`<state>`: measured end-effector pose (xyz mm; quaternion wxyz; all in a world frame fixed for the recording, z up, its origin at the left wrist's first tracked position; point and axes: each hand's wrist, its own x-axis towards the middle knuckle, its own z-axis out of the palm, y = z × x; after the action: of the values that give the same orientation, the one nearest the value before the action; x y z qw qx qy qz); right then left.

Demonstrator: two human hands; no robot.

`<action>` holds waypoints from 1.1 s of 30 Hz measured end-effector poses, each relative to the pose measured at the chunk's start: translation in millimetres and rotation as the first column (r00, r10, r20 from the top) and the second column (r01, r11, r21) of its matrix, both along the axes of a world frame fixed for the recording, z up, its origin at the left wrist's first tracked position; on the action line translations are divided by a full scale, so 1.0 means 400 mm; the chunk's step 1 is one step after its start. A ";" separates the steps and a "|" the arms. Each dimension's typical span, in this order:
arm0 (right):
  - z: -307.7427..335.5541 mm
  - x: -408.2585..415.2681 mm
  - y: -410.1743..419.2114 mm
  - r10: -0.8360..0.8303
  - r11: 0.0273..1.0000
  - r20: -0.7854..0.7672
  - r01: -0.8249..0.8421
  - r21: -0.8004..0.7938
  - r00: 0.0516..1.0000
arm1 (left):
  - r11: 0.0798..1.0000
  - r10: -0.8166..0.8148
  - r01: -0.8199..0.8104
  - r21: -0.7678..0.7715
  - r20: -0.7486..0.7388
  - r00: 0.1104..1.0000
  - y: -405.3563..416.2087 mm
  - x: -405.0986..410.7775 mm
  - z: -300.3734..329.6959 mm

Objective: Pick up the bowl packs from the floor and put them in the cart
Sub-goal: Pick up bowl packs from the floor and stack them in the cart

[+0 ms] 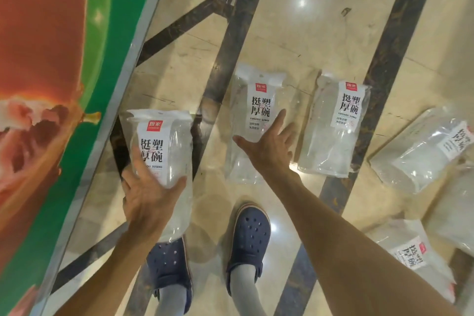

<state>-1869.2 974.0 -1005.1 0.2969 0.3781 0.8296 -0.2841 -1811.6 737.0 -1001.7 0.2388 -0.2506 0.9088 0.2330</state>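
Note:
My left hand (148, 195) grips a clear bowl pack (166, 141) with a white label, held upright above the floor near my feet. My right hand (272, 146) reaches out with spread, straight fingers over a second bowl pack (252, 100) lying on the floor; whether it touches the pack cannot be told. A third pack (336, 131) lies just to the right of it. More packs lie further right: one tilted (425, 154) and one near the lower right (413, 256). The cart is not in view.
A slanted display board (59, 100) with green and orange print and a metal edge fills the left side. The glossy tiled floor (295, 20) has dark stripes. My feet in blue clogs (250, 238) stand below the packs.

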 end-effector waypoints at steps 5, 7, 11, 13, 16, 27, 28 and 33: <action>-0.128 -0.012 -0.047 -0.072 0.994 0.004 0.071 0.084 0.997 | 1.000 -0.012 0.012 0.001 -0.018 1.000 -0.033 0.005 -0.052; -0.138 -0.010 -0.047 -0.084 0.987 -0.029 0.088 0.132 0.996 | 1.000 -0.018 0.018 -0.005 -0.007 1.000 -0.038 0.008 -0.060; -0.144 0.002 -0.042 -0.102 0.986 -0.108 0.115 0.118 0.989 | 0.999 -0.031 0.031 0.023 -0.006 1.000 -0.039 0.001 -0.050; -0.127 0.005 -0.039 -0.093 0.988 -0.111 0.106 0.113 0.989 | 0.999 -0.038 0.038 0.023 0.004 0.999 -0.031 -0.005 -0.030; -0.082 -0.007 -0.027 -0.060 0.993 -0.091 0.068 0.097 0.994 | 0.998 -0.052 0.052 0.039 0.013 0.999 -0.012 -0.031 0.019; 0.462 -0.041 0.133 -0.012 0.996 -0.235 0.032 0.085 0.972 | 0.966 -0.215 0.224 0.129 -0.079 0.973 0.144 -0.197 0.471; 0.570 -0.042 0.170 -0.011 0.993 -0.269 0.042 0.109 0.963 | 0.958 -0.245 0.260 0.119 -0.125 0.961 0.182 -0.218 0.570; 0.943 -0.002 0.271 -0.030 0.995 -0.300 0.058 0.086 0.954 | 0.934 -0.273 0.299 0.194 -0.152 0.950 0.285 -0.269 0.886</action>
<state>-1870.0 1082.4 -628.0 0.1439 0.3630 0.8686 -0.3049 -1919.0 850.8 -647.3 0.2396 -0.0733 0.9179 0.3076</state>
